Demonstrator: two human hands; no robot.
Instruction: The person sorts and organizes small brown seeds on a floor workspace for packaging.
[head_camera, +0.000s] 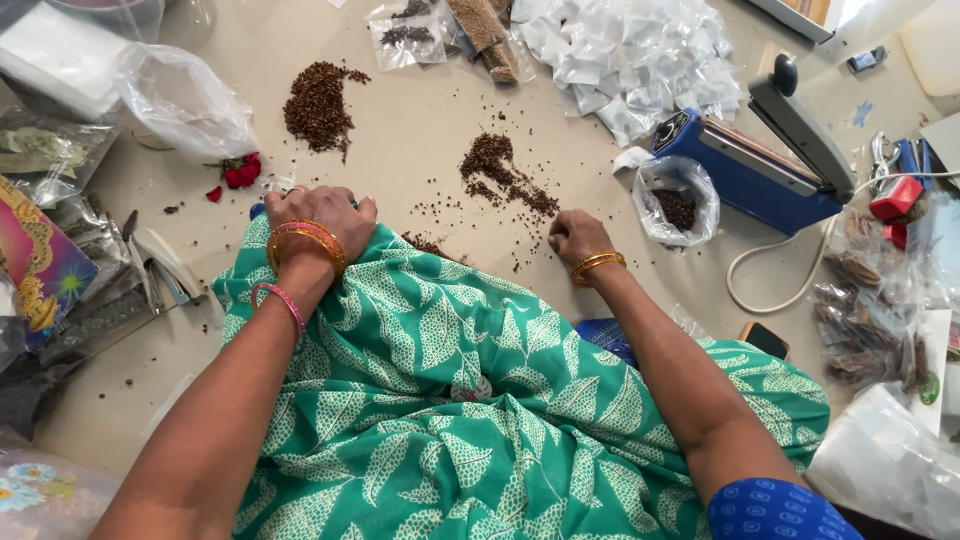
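Resting on the green cloth (450, 400), the left hand (320, 215) lay curled, gripping its edge. The right hand (577, 238) was fisted on the floor (420, 120), contents unclear, just beside scattered brown seeds (500, 170); a sealer (750, 160) stood nearby.

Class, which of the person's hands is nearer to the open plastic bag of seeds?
Right. The right hand lies just left of the open plastic bag; the left hand rests far across the green cloth.
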